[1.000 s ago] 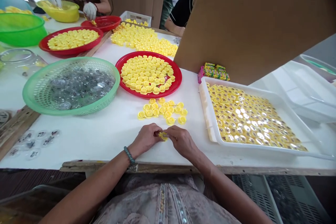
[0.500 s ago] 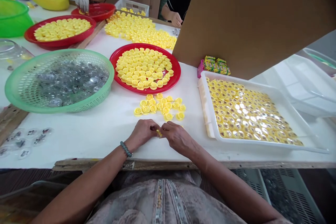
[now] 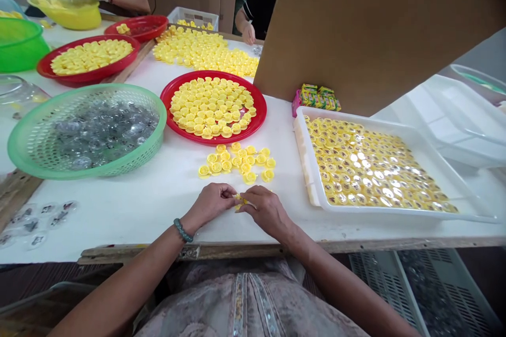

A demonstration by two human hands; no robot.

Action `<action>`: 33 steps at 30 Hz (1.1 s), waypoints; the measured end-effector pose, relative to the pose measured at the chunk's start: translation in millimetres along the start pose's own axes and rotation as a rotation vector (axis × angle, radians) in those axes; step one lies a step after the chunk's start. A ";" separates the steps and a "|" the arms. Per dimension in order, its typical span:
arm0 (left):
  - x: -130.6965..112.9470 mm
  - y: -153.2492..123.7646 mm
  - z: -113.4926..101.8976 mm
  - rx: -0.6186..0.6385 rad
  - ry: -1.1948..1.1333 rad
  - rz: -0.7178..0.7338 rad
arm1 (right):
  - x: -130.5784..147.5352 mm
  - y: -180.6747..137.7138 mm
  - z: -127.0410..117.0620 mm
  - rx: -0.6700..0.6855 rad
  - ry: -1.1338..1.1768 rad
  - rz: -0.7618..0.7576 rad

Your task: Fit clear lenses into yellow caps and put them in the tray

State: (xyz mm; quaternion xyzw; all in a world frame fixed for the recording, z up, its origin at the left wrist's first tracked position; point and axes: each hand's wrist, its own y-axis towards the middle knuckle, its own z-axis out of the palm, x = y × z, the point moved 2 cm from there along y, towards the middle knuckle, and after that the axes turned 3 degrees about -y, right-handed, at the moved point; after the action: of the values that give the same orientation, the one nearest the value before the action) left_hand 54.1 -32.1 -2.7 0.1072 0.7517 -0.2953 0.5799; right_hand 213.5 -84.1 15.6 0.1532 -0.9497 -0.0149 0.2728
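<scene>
My left hand [image 3: 211, 202] and my right hand [image 3: 265, 210] meet at the near edge of the white table [image 3: 150, 205], fingers pinched together on one small yellow cap [image 3: 239, 200]. Just beyond them lies a loose cluster of yellow caps [image 3: 237, 162]. Behind that stands a red plate [image 3: 259, 118] full of yellow caps. A white tray [image 3: 443, 168] to my right holds several rows of yellow caps with shiny clear tops. A green basket [image 3: 27, 152] of clear plastic pieces sits to my left.
A big brown cardboard sheet [image 3: 375, 26] leans over the tray. Small green-yellow packets [image 3: 316, 96] lie at its foot. Further back are another red plate [image 3: 43, 66], a green bowl [image 3: 19, 45], a yellow bowl [image 3: 75, 16] and two other people's hands. Clear discs [image 3: 35, 218] lie at the left edge.
Both hands stay pinched on the yellow cap with small finger movements. The view has shifted slightly. The gloved hands at the back left rose above the yellow bowl.
</scene>
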 end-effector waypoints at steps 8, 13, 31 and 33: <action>6.1 3.0 13.0 0.037 -0.269 -0.202 | 10.0 2.8 1.7 0.120 -0.260 -0.024; -15.2 10.1 14.2 -0.036 0.237 0.129 | 4.6 -8.7 -15.7 0.077 -0.371 0.004; -40.2 2.7 3.4 -0.044 1.141 0.411 | 7.8 -21.3 -25.3 -0.040 -0.263 -0.035; -37.8 0.4 -8.8 -0.128 1.143 0.345 | 26.9 -13.8 -13.0 0.029 -0.121 -0.189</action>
State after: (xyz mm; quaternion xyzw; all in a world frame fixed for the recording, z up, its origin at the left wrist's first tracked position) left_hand 58.7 -20.0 33.8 0.3342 0.9325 -0.0467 0.1285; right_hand 202.6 -104.6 38.9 0.2446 -0.9459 -0.0362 0.2101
